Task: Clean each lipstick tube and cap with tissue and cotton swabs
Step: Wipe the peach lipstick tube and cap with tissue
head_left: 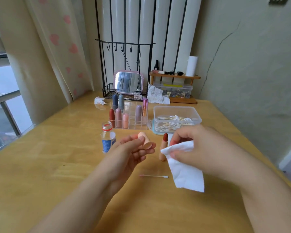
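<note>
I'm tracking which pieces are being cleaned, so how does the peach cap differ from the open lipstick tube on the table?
The peach cap is held off the table in the left hand, lying tilted; the open lipstick tube stands upright on the table. The cap is one plain peach colour; the tube shows a dark red bullet on top. The cap is shorter than the tube. Both share the same peach casing colour.

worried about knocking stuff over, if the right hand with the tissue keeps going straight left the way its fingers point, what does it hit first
Probably the open lipstick standing just left of the right hand and its tissue. The tissue's edge already overlaps the tube. Beyond it is the left hand with the cap. Depth is unclear.
</note>
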The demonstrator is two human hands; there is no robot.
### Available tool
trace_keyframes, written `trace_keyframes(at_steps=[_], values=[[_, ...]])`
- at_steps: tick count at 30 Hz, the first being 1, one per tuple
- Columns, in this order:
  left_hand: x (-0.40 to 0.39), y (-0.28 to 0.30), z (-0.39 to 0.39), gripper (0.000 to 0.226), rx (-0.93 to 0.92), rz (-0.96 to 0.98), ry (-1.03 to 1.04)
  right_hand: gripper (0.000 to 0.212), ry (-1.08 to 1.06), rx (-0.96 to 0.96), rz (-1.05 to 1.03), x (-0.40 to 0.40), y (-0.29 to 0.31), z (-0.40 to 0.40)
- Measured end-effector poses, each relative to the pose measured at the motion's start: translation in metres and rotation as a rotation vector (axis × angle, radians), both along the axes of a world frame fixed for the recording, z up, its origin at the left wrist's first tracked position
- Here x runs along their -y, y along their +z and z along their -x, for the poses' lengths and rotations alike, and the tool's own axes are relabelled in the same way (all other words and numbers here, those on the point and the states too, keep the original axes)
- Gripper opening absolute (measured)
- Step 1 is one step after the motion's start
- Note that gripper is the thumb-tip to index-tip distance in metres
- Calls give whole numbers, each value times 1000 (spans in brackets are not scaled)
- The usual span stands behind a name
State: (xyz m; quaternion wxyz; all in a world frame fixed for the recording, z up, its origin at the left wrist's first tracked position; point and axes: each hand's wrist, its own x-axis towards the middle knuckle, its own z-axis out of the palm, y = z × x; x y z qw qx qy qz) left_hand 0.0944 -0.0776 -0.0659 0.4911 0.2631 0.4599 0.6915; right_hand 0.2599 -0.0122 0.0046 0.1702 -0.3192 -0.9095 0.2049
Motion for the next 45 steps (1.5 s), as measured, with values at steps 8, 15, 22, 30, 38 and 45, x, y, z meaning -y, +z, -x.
trace_keyframes(at_steps=[8,15,22,30,38,45], values=[[12,-12,-6,20,240,-79,-139,14,1,-571,-515,6,-70,14],[11,-19,-4,21,88,-85,-183,10,30,-554,-722,11,-78,11],[18,-17,-5,29,99,-145,-266,13,71,-508,-679,10,-76,5],[22,-20,-6,26,-21,-289,-193,22,40,-598,-334,18,-77,12],[22,-16,0,43,-329,-327,-68,24,186,-782,620,23,-67,8],[23,-17,-8,20,-299,-304,-159,7,4,-723,422,23,-69,12]])
